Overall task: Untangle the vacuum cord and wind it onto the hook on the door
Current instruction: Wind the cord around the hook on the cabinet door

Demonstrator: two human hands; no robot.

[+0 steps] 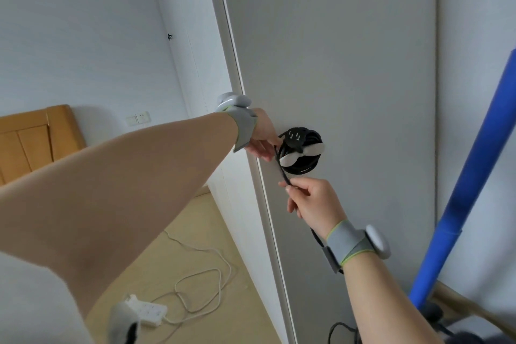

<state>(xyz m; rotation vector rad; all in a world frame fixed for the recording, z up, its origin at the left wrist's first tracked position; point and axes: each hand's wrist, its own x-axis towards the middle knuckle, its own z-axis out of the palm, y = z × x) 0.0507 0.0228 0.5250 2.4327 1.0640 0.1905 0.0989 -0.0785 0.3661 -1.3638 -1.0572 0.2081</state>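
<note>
Lowest and nearest, one white power strip [150, 313] lies on the wood floor with its one white cable [201, 282] looped loosely beside it. One blue tube [469, 176] leans at the right. Two bare arms reach forward, each wearing a grey wristband [346, 243].

The right hand [312, 201] pinches the black vacuum cord [301, 167] between thumb and forefinger, its other fingers curled. Above it, the cord is coiled on one white two-armed hook [312, 149] on the grey door [349, 50]. One black plug [294, 137] (three metal prongs showing) sits atop the coil.

The left hand [262, 137] touches the coil's edge; whether it grips cannot be told.

Farthest are one wooden headboard [33, 137] and one wall socket [139, 118].
</note>
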